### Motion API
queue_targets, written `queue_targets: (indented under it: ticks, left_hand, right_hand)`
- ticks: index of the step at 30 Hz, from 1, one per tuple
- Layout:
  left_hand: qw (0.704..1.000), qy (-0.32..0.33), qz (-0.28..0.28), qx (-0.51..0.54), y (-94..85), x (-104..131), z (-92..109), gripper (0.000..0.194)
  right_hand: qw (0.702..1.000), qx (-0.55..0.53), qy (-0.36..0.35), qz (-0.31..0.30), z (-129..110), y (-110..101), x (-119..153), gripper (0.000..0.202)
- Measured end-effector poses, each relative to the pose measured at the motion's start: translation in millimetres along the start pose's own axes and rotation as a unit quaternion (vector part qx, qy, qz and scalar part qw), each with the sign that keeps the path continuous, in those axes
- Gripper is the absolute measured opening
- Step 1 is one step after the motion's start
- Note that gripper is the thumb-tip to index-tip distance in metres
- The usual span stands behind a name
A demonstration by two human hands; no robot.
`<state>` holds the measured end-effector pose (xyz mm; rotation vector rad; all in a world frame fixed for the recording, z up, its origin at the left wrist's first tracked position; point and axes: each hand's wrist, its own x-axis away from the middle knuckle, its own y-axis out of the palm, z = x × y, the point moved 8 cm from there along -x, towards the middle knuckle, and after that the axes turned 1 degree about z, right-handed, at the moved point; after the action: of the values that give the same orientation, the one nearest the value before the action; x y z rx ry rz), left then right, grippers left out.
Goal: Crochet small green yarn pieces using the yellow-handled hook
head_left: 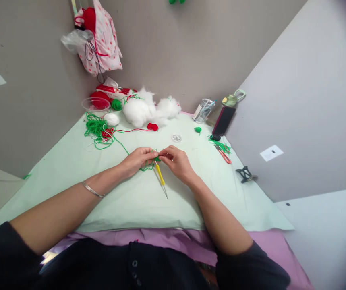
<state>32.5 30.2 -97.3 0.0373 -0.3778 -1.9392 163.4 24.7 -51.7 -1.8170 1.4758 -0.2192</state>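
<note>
My left hand [141, 159] pinches a small green crochet piece [157, 158] between thumb and fingers, above the middle of the table. Against the piece's right edge, my right hand [177, 161] has thumb and forefinger pressed together; what lies between them is too small to make out. A yellow-handled crochet hook [160, 175] slants down from the piece, its metal end toward me, with neither hand around its handle. Loose green yarn [147, 167] loops below my left fingers, and a strand runs back left to a green yarn tangle [96, 125].
White stuffing [139, 110] lies at the back, near a white yarn ball [111, 119] and a small red piece [152, 127]. On the right are a clear cup [203, 110], a phone [224, 121], orange-handled scissors [223, 155] and a black clip [245, 174]. Walls enclose the table.
</note>
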Motion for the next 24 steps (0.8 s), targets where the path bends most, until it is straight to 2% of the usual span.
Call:
queue_targets:
  ticks: [9,19,24]
  left_hand:
    - [1.0,0.005,0.01,-0.018,-2.8,0,0,0.033]
    - [0.999,0.032,0.04,-0.006,-10.1,-3,2,0.032]
    - [0.998,0.039,0.047,-0.003,-11.2,-3,3,0.032]
  right_hand:
    - [1.0,0.006,0.007,-0.005,-1,-1,0,0.009]
    - [0.999,-0.014,0.045,-0.018,2,-1,0,0.006]
    - [0.997,-0.036,0.041,-0.048,4,1,2,0.021]
